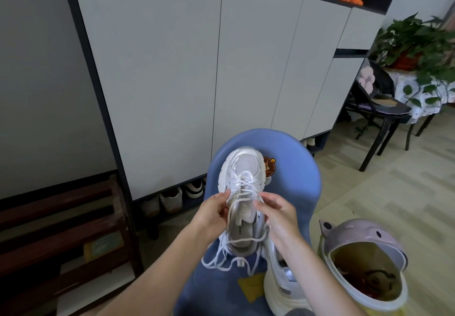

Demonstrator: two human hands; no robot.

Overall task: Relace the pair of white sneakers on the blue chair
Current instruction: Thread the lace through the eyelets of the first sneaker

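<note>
A tall white cabinet (221,69) with dark edging fills the background, with shoes tucked into the gap under it. In front of it stands a blue chair (295,167), its rounded back toward the cabinet. A lilac bin (364,239) with small ears sits on the floor just beside the chair's right edge (its lid is tipped open). One white sneaker (242,182) rests on the chair seat near its back edge, toe pointing toward the cabinet. A second sneaker (280,283) stands at the seat's front right corner, partly hidden by the right forearm. The left hand (211,214) pinches a white lace (243,193) at the first sneaker's left side; the right hand (278,214) closes its fingers on the lace at the right side. Loose lace ends trail over the seat toward its front edge.
</note>
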